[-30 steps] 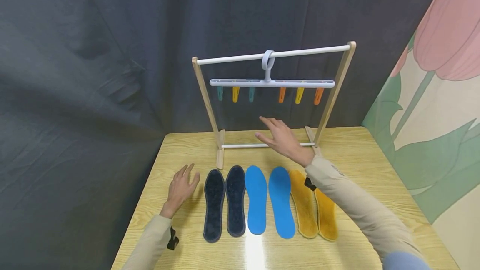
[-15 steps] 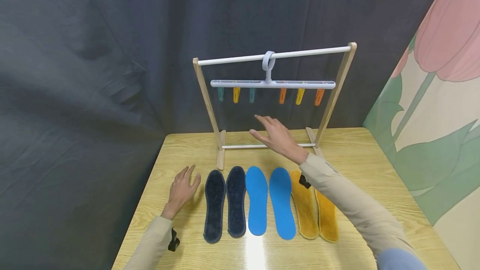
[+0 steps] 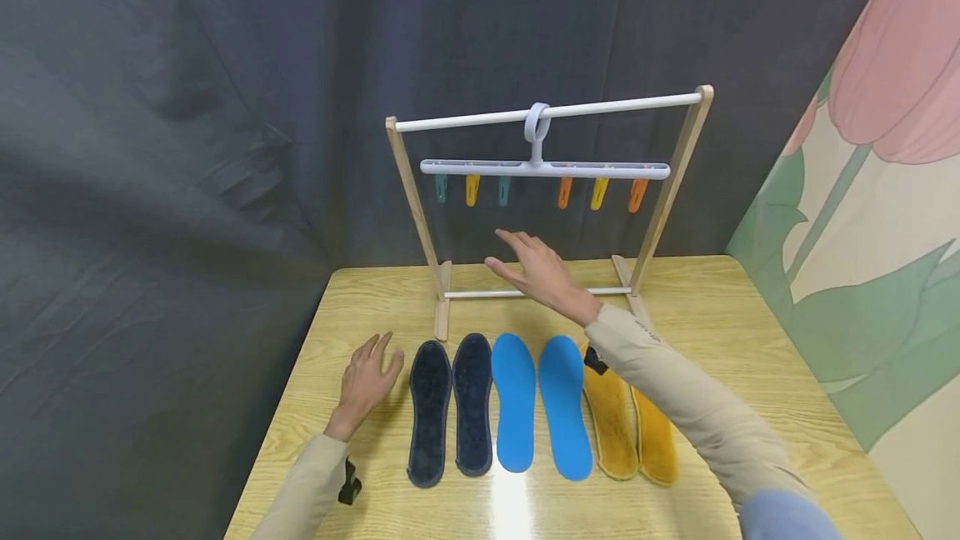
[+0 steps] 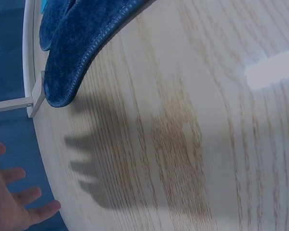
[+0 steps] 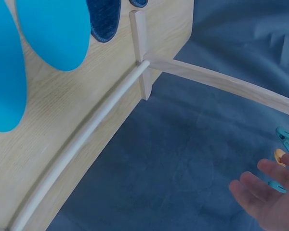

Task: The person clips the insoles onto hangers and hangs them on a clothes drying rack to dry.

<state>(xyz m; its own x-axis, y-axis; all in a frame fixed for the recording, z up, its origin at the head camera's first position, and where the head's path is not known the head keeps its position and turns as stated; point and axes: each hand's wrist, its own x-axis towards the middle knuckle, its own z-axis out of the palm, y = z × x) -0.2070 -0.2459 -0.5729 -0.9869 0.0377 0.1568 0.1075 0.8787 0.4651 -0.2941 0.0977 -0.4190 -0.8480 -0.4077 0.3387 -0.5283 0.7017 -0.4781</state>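
Dark cloth (image 3: 187, 190) backs the table (image 3: 712, 307). Beyond the right hand (image 3: 542, 273), empty with fingers extended, clips (image 3: 564, 192) hang on a hanger (image 3: 480, 167); an abrupt reach could swing it. Dark insoles (image 3: 430, 419) lie right of the relaxed, empty left hand (image 3: 364, 382); a sideways sweep might skew them.

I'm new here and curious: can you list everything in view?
Table: 1, light wood, centre
Stand: 1, wood and white, on the table
Hanger: 1, pale, hanging from the stand
Clips: 6, teal, yellow and orange, under the hanger
Dark insoles: 2, navy, row's left end
Blue insoles: 2, bright blue, mid-row
Golden insoles: 2, golden yellow, row's right end
Curtain: 1, dark, behind and left
Tulip mural: 1, pink and green, right
Wrist devices: 2, black, at cuffs
Sleeves: 2, beige, both arms
Left hand: 1, bare, left of the row
Right hand: 1, bare, before the stand
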